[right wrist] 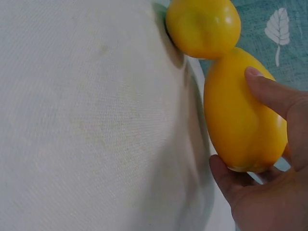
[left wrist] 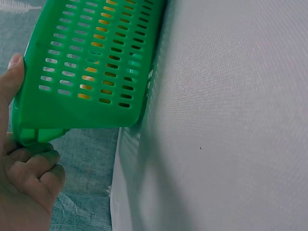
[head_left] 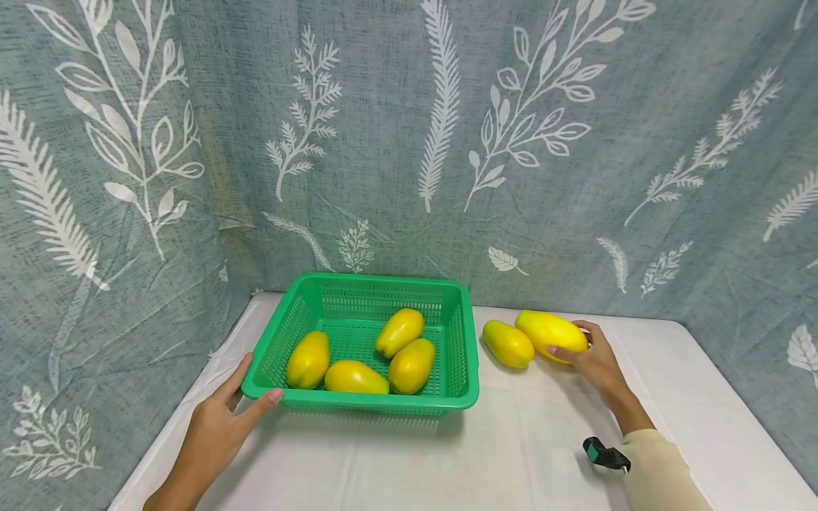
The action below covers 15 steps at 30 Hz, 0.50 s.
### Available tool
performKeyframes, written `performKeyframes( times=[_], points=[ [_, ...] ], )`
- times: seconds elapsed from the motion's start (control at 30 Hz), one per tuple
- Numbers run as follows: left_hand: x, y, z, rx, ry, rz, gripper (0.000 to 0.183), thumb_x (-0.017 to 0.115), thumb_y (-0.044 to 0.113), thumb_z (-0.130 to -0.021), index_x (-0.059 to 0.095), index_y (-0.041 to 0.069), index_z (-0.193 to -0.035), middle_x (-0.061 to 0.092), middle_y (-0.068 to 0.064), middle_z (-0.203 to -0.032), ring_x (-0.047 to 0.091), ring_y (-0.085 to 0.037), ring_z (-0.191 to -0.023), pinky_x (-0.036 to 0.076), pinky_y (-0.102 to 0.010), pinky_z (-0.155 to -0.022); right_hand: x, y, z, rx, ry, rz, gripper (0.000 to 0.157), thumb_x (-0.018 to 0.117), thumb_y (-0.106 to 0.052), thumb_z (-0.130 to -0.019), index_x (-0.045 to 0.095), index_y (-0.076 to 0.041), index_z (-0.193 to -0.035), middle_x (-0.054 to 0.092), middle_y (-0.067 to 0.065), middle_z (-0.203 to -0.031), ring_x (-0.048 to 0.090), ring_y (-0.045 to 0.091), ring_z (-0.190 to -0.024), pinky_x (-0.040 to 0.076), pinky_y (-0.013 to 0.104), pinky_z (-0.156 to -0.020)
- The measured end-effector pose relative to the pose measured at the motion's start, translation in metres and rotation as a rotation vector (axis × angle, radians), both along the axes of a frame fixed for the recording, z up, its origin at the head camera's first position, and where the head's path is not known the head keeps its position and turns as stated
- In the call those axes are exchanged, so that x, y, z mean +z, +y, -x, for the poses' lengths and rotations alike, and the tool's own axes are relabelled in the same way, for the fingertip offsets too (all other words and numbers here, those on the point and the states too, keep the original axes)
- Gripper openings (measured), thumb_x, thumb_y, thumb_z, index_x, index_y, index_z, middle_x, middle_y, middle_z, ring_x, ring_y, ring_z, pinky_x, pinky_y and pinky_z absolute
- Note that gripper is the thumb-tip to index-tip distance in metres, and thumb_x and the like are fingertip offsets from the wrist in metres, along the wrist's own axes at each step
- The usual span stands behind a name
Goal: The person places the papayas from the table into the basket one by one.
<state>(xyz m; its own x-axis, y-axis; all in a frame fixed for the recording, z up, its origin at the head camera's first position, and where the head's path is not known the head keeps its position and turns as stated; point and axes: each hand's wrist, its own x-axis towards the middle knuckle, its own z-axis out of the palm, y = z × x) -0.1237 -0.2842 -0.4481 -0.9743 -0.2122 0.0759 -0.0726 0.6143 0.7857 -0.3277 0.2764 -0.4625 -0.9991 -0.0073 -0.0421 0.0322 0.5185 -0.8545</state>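
My right hand (head_left: pixel 598 365) grips a yellow papaya (head_left: pixel 551 333) at its near end, the thumb on one side and fingers around the other. In the right wrist view this papaya (right wrist: pixel 243 115) touches a second papaya (right wrist: pixel 204 26), which lies on the table. At the front left corner of a green plastic basket (head_left: pixel 383 401), my left hand (head_left: pixel 214 426) holds the rim between thumb and fingers. The left wrist view has the curled fingers (left wrist: pixel 41 168) at the basket corner. Several papayas lie in the basket, among them one (head_left: pixel 309 360) at its left.
A white cloth covers the table (head_left: pixel 498 454). Behind it and at both sides hangs a blue-green curtain (head_left: pixel 383 142) with white leaf prints, close to the basket's back. A small black device (head_left: pixel 606 454) sits by the right sleeve.
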Motion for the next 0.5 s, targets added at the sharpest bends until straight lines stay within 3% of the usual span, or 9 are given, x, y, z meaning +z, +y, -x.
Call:
performKeyframes(
  times=[0.5],
  points=[
    [-0.001,-0.001,0.001,-0.002,0.003,0.0,0.092,0.069,0.046,-0.104,0.015,0.012,-0.171,0.03,-0.033,-0.166,0.04,-0.053,-0.148,0.047,-0.053,-0.107,0.015,-0.005,-0.009,0.016,0.077,0.06,0.096,0.086,-0.038,-0.091,0.03,-0.006,-0.163,0.041,0.026,-0.157,0.045,0.04,-0.138,0.039,0.053,-0.112]
  ],
)
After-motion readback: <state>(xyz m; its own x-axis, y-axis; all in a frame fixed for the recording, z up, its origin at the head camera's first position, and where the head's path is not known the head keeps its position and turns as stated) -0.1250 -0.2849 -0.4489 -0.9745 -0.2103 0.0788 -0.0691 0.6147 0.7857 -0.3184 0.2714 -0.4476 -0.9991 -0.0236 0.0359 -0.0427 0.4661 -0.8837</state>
